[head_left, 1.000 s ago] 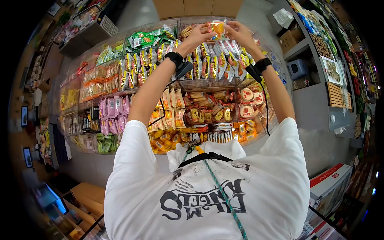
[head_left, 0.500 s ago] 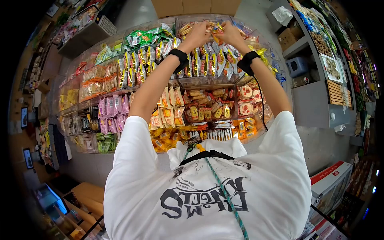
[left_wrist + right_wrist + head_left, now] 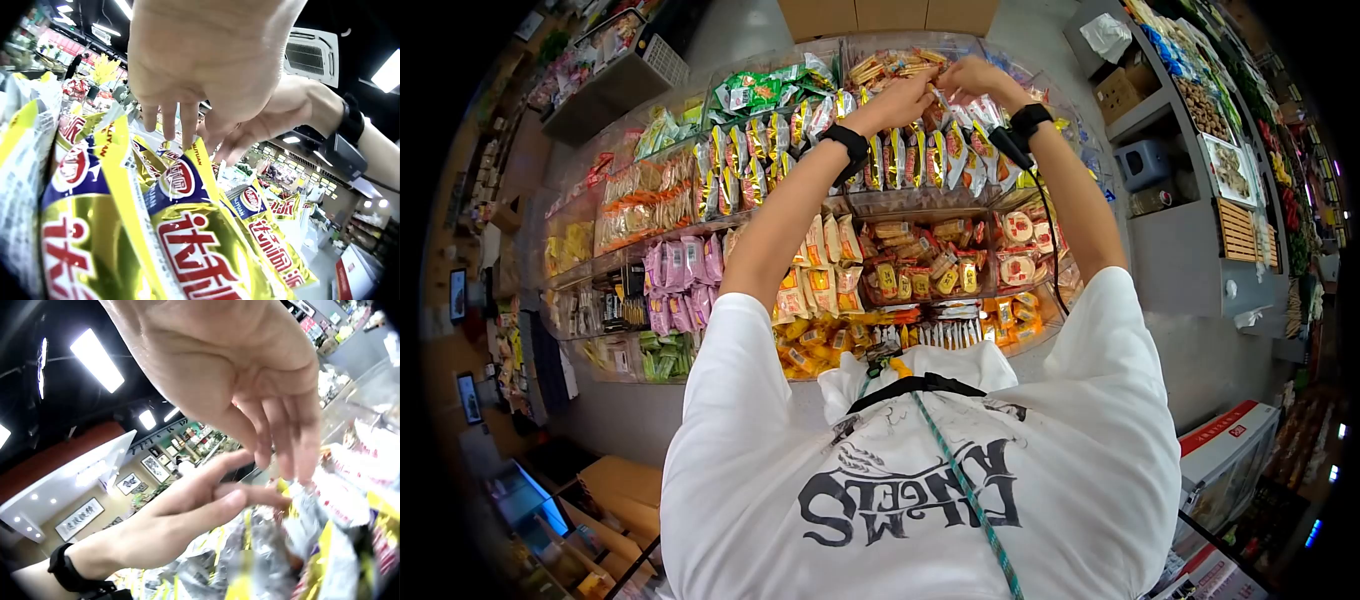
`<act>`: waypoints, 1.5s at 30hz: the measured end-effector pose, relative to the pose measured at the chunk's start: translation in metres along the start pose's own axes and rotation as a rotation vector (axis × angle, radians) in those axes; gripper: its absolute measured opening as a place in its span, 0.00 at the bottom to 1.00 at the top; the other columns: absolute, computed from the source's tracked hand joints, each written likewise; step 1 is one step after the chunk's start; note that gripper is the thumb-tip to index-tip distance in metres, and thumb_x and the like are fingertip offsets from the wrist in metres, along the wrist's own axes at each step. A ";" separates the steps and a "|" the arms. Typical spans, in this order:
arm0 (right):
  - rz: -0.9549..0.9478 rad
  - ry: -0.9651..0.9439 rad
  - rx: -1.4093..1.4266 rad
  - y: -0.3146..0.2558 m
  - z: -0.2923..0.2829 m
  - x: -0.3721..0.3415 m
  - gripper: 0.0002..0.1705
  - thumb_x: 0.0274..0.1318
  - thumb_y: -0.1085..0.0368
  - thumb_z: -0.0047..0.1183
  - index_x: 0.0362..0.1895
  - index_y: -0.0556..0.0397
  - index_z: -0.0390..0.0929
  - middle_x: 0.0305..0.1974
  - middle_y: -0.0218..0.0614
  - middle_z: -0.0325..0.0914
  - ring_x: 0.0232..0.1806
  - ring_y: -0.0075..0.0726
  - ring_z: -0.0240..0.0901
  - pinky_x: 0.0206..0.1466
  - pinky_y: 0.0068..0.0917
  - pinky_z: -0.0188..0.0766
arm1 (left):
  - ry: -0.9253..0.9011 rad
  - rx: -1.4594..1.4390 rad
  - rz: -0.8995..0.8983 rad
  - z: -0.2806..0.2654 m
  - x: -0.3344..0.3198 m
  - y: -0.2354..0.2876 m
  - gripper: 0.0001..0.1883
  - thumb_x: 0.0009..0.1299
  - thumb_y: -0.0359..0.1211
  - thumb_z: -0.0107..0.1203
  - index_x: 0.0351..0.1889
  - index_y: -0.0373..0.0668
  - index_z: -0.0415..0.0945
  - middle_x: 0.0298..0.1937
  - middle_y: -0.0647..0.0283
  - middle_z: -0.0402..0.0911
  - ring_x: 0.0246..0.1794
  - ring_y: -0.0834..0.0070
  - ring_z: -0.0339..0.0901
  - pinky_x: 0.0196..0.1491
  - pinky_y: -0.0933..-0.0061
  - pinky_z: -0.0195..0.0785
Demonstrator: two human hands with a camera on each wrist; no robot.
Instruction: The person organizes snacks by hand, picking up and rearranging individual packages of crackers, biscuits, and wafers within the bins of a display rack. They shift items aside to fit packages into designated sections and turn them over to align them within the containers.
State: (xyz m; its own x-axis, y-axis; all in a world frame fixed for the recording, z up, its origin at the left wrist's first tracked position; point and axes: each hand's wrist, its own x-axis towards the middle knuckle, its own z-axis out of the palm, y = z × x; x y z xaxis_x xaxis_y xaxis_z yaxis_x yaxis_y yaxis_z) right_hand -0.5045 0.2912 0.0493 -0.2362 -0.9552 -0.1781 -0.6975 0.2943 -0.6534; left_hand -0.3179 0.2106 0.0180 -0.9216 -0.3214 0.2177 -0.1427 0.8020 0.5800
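Observation:
In the head view, my left hand and right hand reach over the upright rows of yellow-and-silver packets. Seen from the left wrist, my left hand hangs above gold packets, its fingers extended downward. Behind it is the right hand. The right wrist view has my right hand pointing down, fingers nearly straight, the tips at the top of a silver packet. There the left hand stretches its fingers toward the same spot. No packet shows gripped in either hand.
Clear dividers part bins of green packets, pink packets and round biscuits. Thin stick snacks lie beyond the rows. Cardboard boxes stand behind the display, and a grey shelf unit at the right.
The orange-and-clear packet held up between both hands a second ago is out of them. Both hands have come down to the rows, and the left has moved slightly nearer my body.

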 end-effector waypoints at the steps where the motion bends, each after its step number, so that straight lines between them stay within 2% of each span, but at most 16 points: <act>1: 0.000 0.120 0.171 0.009 -0.008 0.001 0.19 0.57 0.57 0.58 0.32 0.65 0.81 0.28 0.43 0.83 0.26 0.31 0.82 0.29 0.30 0.79 | -0.073 0.050 -0.001 0.004 0.004 -0.007 0.23 0.78 0.36 0.42 0.69 0.38 0.60 0.46 0.49 0.82 0.44 0.50 0.79 0.48 0.52 0.72; 4: 0.180 0.106 -0.210 0.017 0.001 0.016 0.22 0.51 0.53 0.63 0.37 0.63 0.83 0.32 0.53 0.83 0.31 0.45 0.84 0.35 0.41 0.82 | -0.051 0.154 0.190 0.010 0.010 -0.011 0.16 0.76 0.37 0.48 0.54 0.40 0.77 0.40 0.51 0.82 0.42 0.54 0.78 0.48 0.53 0.70; 5: 0.051 0.252 -0.495 0.019 0.015 0.011 0.23 0.48 0.51 0.64 0.39 0.60 0.84 0.35 0.54 0.83 0.39 0.52 0.84 0.43 0.46 0.80 | -0.082 0.270 0.301 0.011 0.013 -0.010 0.14 0.75 0.37 0.49 0.47 0.40 0.82 0.38 0.52 0.82 0.41 0.55 0.77 0.49 0.53 0.69; 11: 0.087 0.396 -0.511 0.032 0.038 0.019 0.23 0.45 0.50 0.63 0.39 0.55 0.84 0.37 0.54 0.83 0.43 0.54 0.82 0.47 0.47 0.78 | 0.007 0.314 0.326 0.008 0.000 -0.008 0.10 0.66 0.36 0.58 0.34 0.41 0.86 0.36 0.57 0.80 0.44 0.58 0.75 0.50 0.55 0.68; 13: 0.061 0.338 -0.319 0.028 0.018 0.015 0.21 0.45 0.52 0.63 0.38 0.55 0.85 0.39 0.56 0.82 0.40 0.59 0.81 0.44 0.48 0.77 | -0.088 0.291 0.225 0.005 0.002 -0.017 0.09 0.66 0.35 0.59 0.35 0.42 0.87 0.38 0.57 0.80 0.46 0.59 0.74 0.51 0.56 0.68; 15: -0.045 0.436 -0.299 0.029 0.007 0.005 0.17 0.52 0.55 0.60 0.40 0.55 0.83 0.37 0.50 0.84 0.34 0.48 0.83 0.35 0.43 0.77 | -0.092 0.212 0.225 0.004 -0.002 -0.024 0.09 0.67 0.34 0.59 0.38 0.43 0.87 0.39 0.56 0.80 0.46 0.58 0.74 0.52 0.57 0.67; 17: -0.002 0.373 0.388 0.025 -0.006 -0.007 0.14 0.62 0.58 0.54 0.40 0.56 0.80 0.28 0.38 0.81 0.29 0.31 0.81 0.28 0.31 0.73 | -0.004 0.207 0.319 0.004 -0.007 -0.024 0.09 0.67 0.35 0.58 0.38 0.42 0.86 0.39 0.55 0.80 0.46 0.58 0.74 0.53 0.57 0.67; 19: 0.024 0.309 0.528 0.034 -0.018 -0.011 0.13 0.68 0.58 0.48 0.37 0.52 0.78 0.24 0.27 0.74 0.26 0.19 0.75 0.27 0.22 0.68 | -0.099 0.233 0.251 0.005 -0.003 -0.020 0.10 0.68 0.34 0.58 0.43 0.42 0.85 0.43 0.54 0.81 0.46 0.56 0.76 0.53 0.57 0.69; 21: -0.096 -0.228 1.179 0.065 -0.025 0.000 0.12 0.69 0.58 0.47 0.34 0.50 0.77 0.25 0.25 0.73 0.26 0.20 0.72 0.29 0.21 0.67 | 0.120 0.033 0.187 0.008 0.000 -0.015 0.15 0.69 0.34 0.57 0.52 0.42 0.81 0.48 0.54 0.81 0.50 0.55 0.77 0.55 0.56 0.70; 22: -0.005 -0.220 1.159 0.060 -0.022 -0.004 0.11 0.70 0.60 0.45 0.35 0.48 0.76 0.28 0.24 0.74 0.25 0.20 0.66 0.30 0.22 0.64 | 0.126 -0.005 0.182 0.001 -0.001 -0.001 0.22 0.73 0.38 0.55 0.63 0.42 0.71 0.53 0.54 0.80 0.52 0.59 0.79 0.52 0.58 0.74; 27: 0.143 0.040 1.206 0.031 0.007 -0.015 0.11 0.70 0.60 0.45 0.39 0.50 0.78 0.32 0.25 0.74 0.28 0.22 0.65 0.32 0.24 0.66 | 0.184 -0.606 -0.027 0.004 0.007 0.041 0.34 0.72 0.51 0.55 0.65 0.34 0.64 0.46 0.53 0.81 0.46 0.67 0.81 0.48 0.66 0.74; 33: -0.043 0.245 0.807 -0.016 0.000 -0.054 0.19 0.69 0.53 0.47 0.47 0.58 0.77 0.39 0.30 0.74 0.35 0.27 0.68 0.38 0.28 0.66 | 0.276 -0.179 -0.217 -0.007 0.012 0.049 0.31 0.76 0.50 0.48 0.65 0.33 0.62 0.48 0.51 0.79 0.44 0.64 0.83 0.40 0.66 0.80; 36: -0.110 0.202 0.376 -0.016 -0.003 -0.057 0.26 0.64 0.48 0.54 0.48 0.61 0.76 0.41 0.33 0.75 0.38 0.30 0.70 0.42 0.34 0.68 | 0.193 -0.860 -0.358 0.000 0.021 0.036 0.25 0.79 0.44 0.35 0.46 0.30 0.76 0.39 0.49 0.82 0.32 0.64 0.85 0.40 0.63 0.80; 39: -0.053 0.121 0.130 0.026 -0.003 -0.029 0.31 0.55 0.48 0.63 0.50 0.63 0.75 0.43 0.40 0.77 0.40 0.39 0.75 0.44 0.40 0.70 | 0.283 -0.776 -0.296 0.012 0.027 0.026 0.26 0.79 0.43 0.31 0.43 0.31 0.76 0.39 0.48 0.82 0.37 0.57 0.83 0.44 0.58 0.78; 43: -0.015 0.509 -0.089 0.044 0.027 -0.014 0.34 0.47 0.55 0.67 0.51 0.66 0.72 0.41 0.54 0.80 0.42 0.57 0.79 0.44 0.46 0.73 | 0.051 0.269 0.061 0.030 0.026 0.001 0.19 0.72 0.42 0.53 0.51 0.36 0.75 0.44 0.50 0.80 0.50 0.54 0.78 0.53 0.55 0.71; 45: -0.096 0.701 -0.149 0.047 0.037 -0.011 0.33 0.47 0.56 0.67 0.51 0.67 0.70 0.40 0.59 0.80 0.43 0.62 0.79 0.45 0.47 0.74 | 0.018 0.216 0.000 0.028 0.016 0.006 0.20 0.64 0.41 0.62 0.49 0.39 0.78 0.47 0.49 0.79 0.51 0.50 0.75 0.55 0.53 0.68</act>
State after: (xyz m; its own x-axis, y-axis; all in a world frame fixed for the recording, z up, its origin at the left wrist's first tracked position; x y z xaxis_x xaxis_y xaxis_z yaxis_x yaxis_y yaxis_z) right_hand -0.5096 0.3141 -0.0069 -0.5130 -0.7480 0.4212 -0.8099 0.2591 -0.5262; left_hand -0.3439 0.2242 0.0027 -0.9155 -0.3283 0.2327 -0.2181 0.8908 0.3986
